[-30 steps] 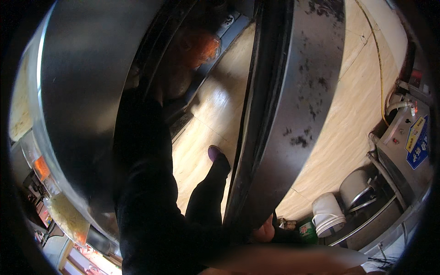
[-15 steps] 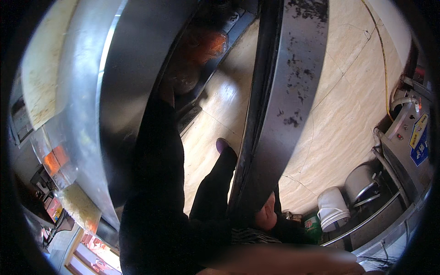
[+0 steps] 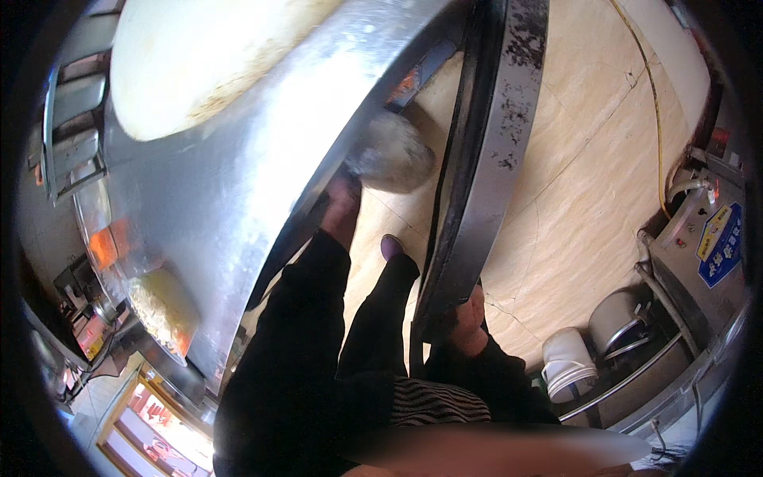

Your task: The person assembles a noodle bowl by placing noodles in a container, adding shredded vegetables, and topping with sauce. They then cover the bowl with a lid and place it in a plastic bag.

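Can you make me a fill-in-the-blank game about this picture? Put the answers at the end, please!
1. The left hand is holding a see-through plastic ____.
2. The right hand is at the edge of an open metal ____.
3. The bucket next to the metal pot is coloured ____.
4. The shoe on the floor is coloured ____.

Missing words: bag; door; white; purple.

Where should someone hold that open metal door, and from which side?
Probably the near end of the door, from the right, where the right hand is. The door looks long and slim, with that end closest, so its edge should be easy to curl around.
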Motion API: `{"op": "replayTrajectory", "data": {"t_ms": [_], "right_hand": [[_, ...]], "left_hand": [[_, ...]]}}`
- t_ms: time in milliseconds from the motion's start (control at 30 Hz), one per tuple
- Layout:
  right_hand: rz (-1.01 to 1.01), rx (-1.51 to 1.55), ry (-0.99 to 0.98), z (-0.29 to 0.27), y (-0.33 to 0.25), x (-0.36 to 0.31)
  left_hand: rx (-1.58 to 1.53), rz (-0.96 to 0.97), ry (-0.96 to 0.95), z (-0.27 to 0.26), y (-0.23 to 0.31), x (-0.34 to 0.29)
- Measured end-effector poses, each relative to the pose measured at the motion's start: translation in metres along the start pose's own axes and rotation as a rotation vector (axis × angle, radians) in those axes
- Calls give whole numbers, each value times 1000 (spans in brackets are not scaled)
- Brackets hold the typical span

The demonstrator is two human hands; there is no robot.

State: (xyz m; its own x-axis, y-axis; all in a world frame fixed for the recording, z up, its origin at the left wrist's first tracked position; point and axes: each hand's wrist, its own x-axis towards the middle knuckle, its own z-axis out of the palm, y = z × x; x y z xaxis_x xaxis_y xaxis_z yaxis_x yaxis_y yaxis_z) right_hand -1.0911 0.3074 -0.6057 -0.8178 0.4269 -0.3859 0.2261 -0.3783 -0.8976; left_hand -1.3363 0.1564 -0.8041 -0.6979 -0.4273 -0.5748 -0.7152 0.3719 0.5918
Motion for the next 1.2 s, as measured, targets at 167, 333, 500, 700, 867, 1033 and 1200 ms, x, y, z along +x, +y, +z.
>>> {"op": "replayTrajectory", "data": {"t_ms": [167,333,500,700,867,1033,1200], "right_hand": [[-180,-489,-14,-39,7,-14],[-291,-618,37,-70,21,-18],[131,41,76,-30,43,-17],[-104,-396,-89,69,43,4],[-334,-338,-53,167,42,37],[-320,-126,337,253,54,71],[-128,242,323,262,64,72]], "left_hand": [[-766,-145,-182,-13,-44,-65],[-337,-108,-174,-57,-97,-115],[-511,-282,-140,-143,-138,-153],[-314,-179,-158,-254,-153,-212],[-271,-213,-46,-316,-169,-256],[-284,-238,-11,-359,-178,-285],[-257,-216,-67,-368,-163,-289]]}}
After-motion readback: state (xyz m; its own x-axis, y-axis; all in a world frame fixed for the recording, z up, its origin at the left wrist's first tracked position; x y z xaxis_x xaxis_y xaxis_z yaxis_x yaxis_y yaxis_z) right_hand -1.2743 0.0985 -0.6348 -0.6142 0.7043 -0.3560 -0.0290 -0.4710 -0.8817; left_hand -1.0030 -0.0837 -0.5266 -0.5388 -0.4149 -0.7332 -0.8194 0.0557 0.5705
